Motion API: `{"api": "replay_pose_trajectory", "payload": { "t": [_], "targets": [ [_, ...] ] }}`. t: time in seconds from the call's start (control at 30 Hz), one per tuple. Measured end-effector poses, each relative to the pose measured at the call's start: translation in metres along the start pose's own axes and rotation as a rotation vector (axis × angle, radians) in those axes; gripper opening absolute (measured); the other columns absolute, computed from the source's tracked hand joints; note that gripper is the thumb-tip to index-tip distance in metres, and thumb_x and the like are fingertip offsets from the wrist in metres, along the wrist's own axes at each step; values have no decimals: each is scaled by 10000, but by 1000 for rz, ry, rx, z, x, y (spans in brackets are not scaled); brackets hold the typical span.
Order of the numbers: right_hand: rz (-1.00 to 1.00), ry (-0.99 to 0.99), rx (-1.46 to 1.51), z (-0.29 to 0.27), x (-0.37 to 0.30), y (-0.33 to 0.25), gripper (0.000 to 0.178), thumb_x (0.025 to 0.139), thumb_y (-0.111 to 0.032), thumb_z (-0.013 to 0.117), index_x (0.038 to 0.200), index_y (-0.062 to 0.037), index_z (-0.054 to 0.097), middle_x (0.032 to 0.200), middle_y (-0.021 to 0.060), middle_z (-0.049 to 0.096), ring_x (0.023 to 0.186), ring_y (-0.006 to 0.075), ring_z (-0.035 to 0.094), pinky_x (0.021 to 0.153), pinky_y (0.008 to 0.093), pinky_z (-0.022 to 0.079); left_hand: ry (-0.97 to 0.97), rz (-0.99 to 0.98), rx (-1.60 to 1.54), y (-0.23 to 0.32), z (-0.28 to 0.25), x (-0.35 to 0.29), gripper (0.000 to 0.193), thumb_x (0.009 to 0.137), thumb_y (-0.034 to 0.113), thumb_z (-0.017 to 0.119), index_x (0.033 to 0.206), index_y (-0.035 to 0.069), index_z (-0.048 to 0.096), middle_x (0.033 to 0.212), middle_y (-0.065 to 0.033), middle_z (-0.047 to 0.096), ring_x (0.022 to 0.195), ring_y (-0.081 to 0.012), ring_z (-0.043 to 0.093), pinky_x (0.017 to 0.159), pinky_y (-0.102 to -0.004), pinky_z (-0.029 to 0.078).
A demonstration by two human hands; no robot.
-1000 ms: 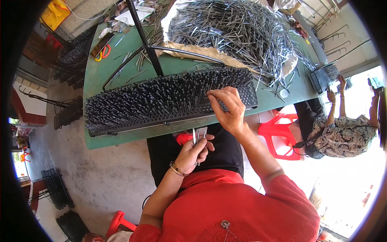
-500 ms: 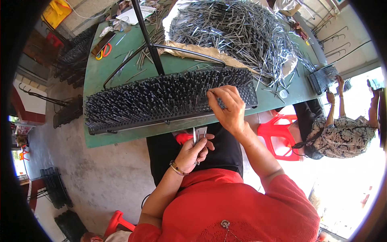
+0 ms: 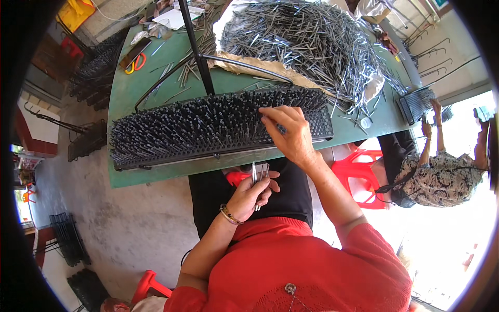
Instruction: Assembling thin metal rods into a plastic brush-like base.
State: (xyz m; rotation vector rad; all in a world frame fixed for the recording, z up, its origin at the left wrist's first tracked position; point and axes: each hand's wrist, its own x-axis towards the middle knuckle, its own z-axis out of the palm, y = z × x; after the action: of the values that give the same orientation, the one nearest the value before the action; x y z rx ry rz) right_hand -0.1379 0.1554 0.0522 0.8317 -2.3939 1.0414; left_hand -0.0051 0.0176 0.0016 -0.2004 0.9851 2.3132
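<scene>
My left hand (image 3: 249, 197), a bracelet at its wrist, is closed around a few thin metal rods (image 3: 254, 171) in front of my lap, just off the table edge. Over the right part of a long black perforated rack (image 3: 325, 127), my right hand (image 3: 292, 134) has its thumb and fingertips drawn into a pinch. Whatever is between those fingertips is too small to make out. Dense rows of dark upright rods (image 3: 197, 122) stand in the rack's holes. At its right end and along the near edge, bare holes show.
A large heap of loose metal rods (image 3: 296, 41) lies on brown paper (image 3: 260, 66) on the green table (image 3: 127, 93). A black metal frame (image 3: 202, 67) rises behind the rack. Scissors (image 3: 136, 63) lie at the far left. A co-worker (image 3: 442, 174) works at another rack (image 3: 413, 104), right.
My right hand has shifted slightly left over the rack, its fingertips now higher among the upright rods. The left hand keeps its rods, turned slightly.
</scene>
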Motion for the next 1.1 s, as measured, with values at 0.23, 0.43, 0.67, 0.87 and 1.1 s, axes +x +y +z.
{"api": "replay_pose_trajectory", "payload": {
  "t": [0.23,0.43,0.67,0.87,1.1],
  "targets": [
    [-98,34,-3,-7,-12,-2,185,801,-23,676,985,-24,676,957,100,624,836,233,613,725,332,479,42,124,-52,3,5,2,330,999,209,434,1237,-12,490,912,-63,601,676,-63,471,571,-206,397],
    [244,-143,381,-16,-27,-18,157,847,-62,663,983,16,669,977,119,624,811,180,607,718,306,488,-7,232,-16,14,8,4,333,1007,227,417,1223,-15,495,936,-86,613,784,-119,578,693,-262,490],
    [403,-452,622,-23,-35,-17,155,867,-134,668,913,14,684,805,71,647,745,150,577,669,295,458,-17,155,61,9,12,3,291,1012,268,404,1076,8,519,931,-97,631,782,-139,629,723,-265,539],
    [379,-535,605,-22,-37,-13,178,870,-160,670,915,11,687,761,70,646,696,131,612,617,279,485,27,143,47,4,10,2,306,1011,283,405,1117,18,517,951,-95,637,796,-140,635,719,-272,543],
    [355,-102,496,-30,6,-27,157,903,-113,624,963,25,671,849,69,687,774,110,625,709,260,510,55,15,-68,-1,-6,5,375,998,311,449,1247,35,492,859,-37,581,605,-54,468,480,-191,366]
  ]
}}
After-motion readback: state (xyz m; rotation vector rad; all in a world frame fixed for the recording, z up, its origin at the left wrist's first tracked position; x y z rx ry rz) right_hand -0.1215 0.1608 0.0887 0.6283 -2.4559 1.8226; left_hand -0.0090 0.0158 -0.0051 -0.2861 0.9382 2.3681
